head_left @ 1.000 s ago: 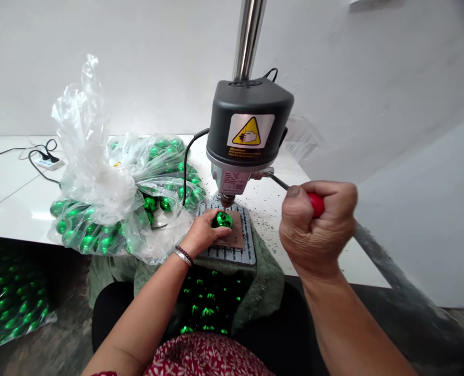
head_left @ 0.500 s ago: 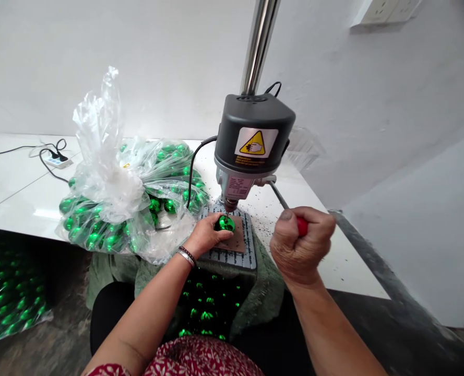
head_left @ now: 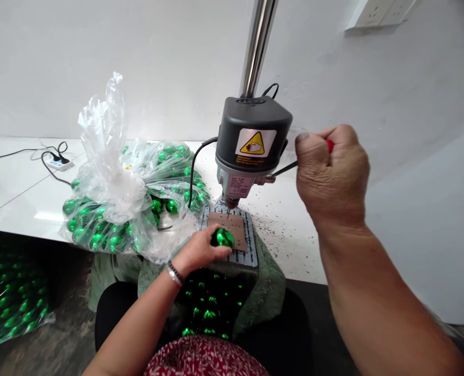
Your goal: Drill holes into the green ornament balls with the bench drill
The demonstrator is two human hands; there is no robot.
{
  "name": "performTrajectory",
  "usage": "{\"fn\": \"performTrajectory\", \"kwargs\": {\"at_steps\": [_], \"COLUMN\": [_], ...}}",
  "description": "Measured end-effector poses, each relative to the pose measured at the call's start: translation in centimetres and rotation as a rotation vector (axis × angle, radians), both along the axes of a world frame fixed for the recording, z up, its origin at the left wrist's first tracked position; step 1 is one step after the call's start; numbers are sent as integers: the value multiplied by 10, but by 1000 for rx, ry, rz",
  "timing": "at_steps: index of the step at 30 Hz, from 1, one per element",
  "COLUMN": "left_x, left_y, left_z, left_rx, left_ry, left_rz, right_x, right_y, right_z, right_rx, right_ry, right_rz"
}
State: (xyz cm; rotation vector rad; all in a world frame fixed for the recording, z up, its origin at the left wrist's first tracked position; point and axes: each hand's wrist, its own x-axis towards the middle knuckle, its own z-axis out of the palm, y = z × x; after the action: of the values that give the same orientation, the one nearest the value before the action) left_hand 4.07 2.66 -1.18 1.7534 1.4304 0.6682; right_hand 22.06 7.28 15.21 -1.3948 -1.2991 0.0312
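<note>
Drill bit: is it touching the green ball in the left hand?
No, a visible gap separates the drill bit from the green ball held in the left hand.

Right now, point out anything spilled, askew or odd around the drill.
Dark flecks litter the white table to the right of the drill, with more on its base; they look like spilled debris against the pale top. The ball in the left hand shows no obvious damage.
</note>
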Motion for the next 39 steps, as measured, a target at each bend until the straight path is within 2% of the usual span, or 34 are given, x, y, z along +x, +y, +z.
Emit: {"fn": "performTrajectory", "kwargs": {"at_steps": [1,3,4,6,9,10,12,14,17,20,23,26,29,31,34,39], "left_x": [-8,-23,-31,-45,-67,-74,-86,-93,-94,-89,-87,-90,-94,-92,-82,-51], "left_y": [-9,-24,-28,-28,-4,8,35,59,83,92,87,68,38,18,-3,-11], "left_z": [5,14,18,23,22,20,13,5,-5,-13,-16,-12,-2,7,16,13], "left_rx": [-32,-85,-104,-103,18,70,70,-1,-36,-54,-21,85,102,57,-13,-125], "left_ry": [22,54,55,41,128,213,420,545,574,579,571,453,164,-51,-262,-509], "left_rz": [-83,-158,-157,-72,246,370,517,564,518,469,491,566,606,549,404,237], "right_x": [-1,-1,-2,-2,-2,-2,-2,-1,0,0,-1,-2,-2,-3,-3,-2], "right_y": [0,0,0,1,3,4,5,6,6,4,3,2,2,2,3,3], "right_z": [0,-3,-5,-9,-12,-12,-13,-14,-14,-13,-13,-13,-13,-14,-14,-13], "right_rx": [10,40,52,69,95,104,119,127,130,129,125,124,129,143,145,144], "right_ry": [1,-9,-16,-24,-17,-14,-11,-14,-27,-29,-21,-25,-20,-13,-7,17], "right_rz": [0,-15,-28,-48,-58,-59,-60,-60,-47,-41,-45,-36,-23,-14,-4,30]}}
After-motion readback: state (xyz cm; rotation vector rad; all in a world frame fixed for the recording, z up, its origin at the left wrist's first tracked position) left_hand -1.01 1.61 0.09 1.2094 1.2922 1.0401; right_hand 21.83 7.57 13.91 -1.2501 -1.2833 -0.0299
